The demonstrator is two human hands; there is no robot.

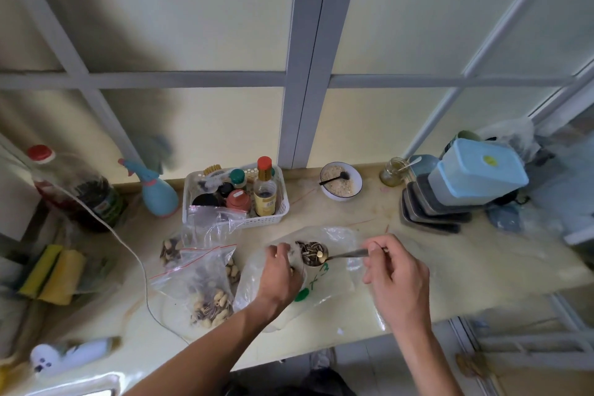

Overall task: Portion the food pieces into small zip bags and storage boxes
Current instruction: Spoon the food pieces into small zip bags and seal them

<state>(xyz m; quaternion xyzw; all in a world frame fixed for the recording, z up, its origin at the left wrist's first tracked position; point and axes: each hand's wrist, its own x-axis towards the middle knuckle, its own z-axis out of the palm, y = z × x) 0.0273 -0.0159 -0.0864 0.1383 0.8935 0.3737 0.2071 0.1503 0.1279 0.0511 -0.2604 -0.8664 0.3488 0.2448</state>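
A large clear plastic bag (334,280) with green marks lies on the counter and holds sunflower seeds and peanuts (310,252). My left hand (283,270) grips the bag's edge at its left side. My right hand (392,270) pinches the handle of a metal spoon (347,255), whose bowl sits among the seeds with a peanut on it. To the left lie small zip bags with red seals (205,280), several filled with seeds and peanuts; one at the back (212,222) looks nearly empty. A storage box with a blue lid (479,170) stands at the right on stacked dark trays.
A white basket of condiment bottles (236,196) stands behind the bags. A bowl with a spoon (340,182) and a small jar (393,172) sit by the wall. A blue spray bottle (159,193), a large jug (77,190), a white cable (141,267) and sponges (53,273) are left.
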